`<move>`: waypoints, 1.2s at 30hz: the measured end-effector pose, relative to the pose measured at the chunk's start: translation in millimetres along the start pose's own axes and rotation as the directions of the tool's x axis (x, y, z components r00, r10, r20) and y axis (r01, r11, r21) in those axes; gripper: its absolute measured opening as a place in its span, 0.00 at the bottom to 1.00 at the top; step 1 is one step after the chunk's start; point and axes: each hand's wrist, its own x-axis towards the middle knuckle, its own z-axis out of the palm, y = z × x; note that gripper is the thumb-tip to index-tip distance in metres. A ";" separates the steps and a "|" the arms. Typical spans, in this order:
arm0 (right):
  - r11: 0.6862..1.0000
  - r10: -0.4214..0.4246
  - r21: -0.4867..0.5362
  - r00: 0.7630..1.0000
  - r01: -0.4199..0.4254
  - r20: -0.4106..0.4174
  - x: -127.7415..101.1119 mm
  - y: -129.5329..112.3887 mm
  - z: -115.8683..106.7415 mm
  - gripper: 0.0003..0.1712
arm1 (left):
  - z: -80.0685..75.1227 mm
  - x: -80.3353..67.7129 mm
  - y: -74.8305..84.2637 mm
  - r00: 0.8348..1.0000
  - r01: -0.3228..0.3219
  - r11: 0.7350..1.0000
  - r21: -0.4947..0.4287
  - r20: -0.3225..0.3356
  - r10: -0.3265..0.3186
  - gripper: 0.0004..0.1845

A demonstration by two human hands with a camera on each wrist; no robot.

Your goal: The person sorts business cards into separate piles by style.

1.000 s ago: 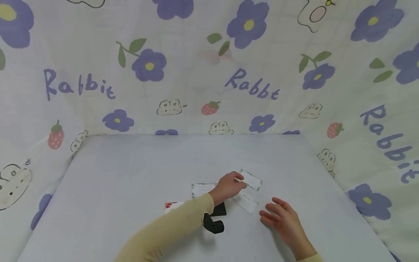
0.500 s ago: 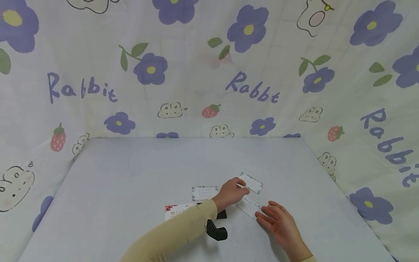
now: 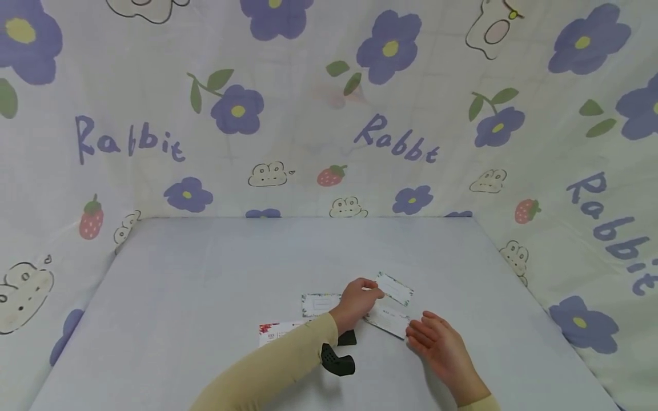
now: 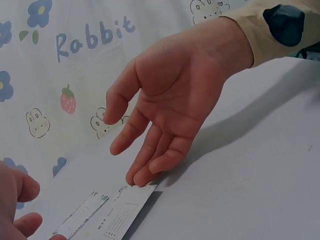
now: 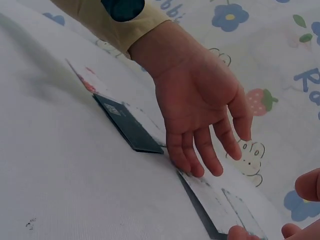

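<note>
A white card point(image 3: 389, 321) with small print lies between my hands, slightly raised above its shadow along the near edge. At its left end, the fingertips of my left hand point(image 3: 356, 301) touch it or nearly touch it; the right wrist view shows the fingers point(image 5: 204, 150) fairly straight and the thumb apart. My right hand point(image 3: 443, 351) is at the opposite end, its fingertips against the card's edge in the left wrist view. Just beyond lies another white card point(image 3: 394, 289) with a leafy border. Neither hand pinches anything.
Left of these lie a leaf-bordered white card point(image 3: 316, 304), a card with red flowers point(image 3: 272, 330) and a black card point(image 3: 348, 338), partly hidden by my left arm. The white tabletop point(image 3: 216, 257) meets a flower-printed curtain point(image 3: 298, 120) at the back and sides.
The card between my hands has turned a little and come level with the right fingertips. My right hand has moved slightly left to it. The left hand has shifted only slightly.
</note>
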 end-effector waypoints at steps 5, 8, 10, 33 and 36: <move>0.999 -0.004 -0.048 1.000 0.005 0.023 1.6 -5.2 -1.1 0.34 | -4.7 -7.1 1.9 1.000 0.016 0.995 -0.103 0.009 -0.015 0.20; 0.998 -0.003 -0.067 0.999 0.006 0.044 2.5 -8.0 -2.0 0.33 | -6.6 -14.4 5.3 1.000 0.027 0.989 -0.148 0.019 -0.025 0.20; 0.997 -0.001 -0.077 0.998 0.006 0.057 3.1 -9.0 -3.1 0.33 | -7.1 -19.2 6.1 0.999 0.031 0.985 -0.169 0.029 -0.026 0.20; 0.958 0.013 -0.287 0.993 0.022 0.119 19.4 -14.5 6.9 0.32 | -20.4 -58.8 -3.6 0.990 0.108 0.961 -0.253 0.119 -0.080 0.20; 0.947 0.009 -0.319 0.994 0.027 0.111 20.2 -15.1 9.3 0.32 | -22.5 -58.6 -4.3 0.986 0.126 0.958 -0.256 0.135 -0.094 0.20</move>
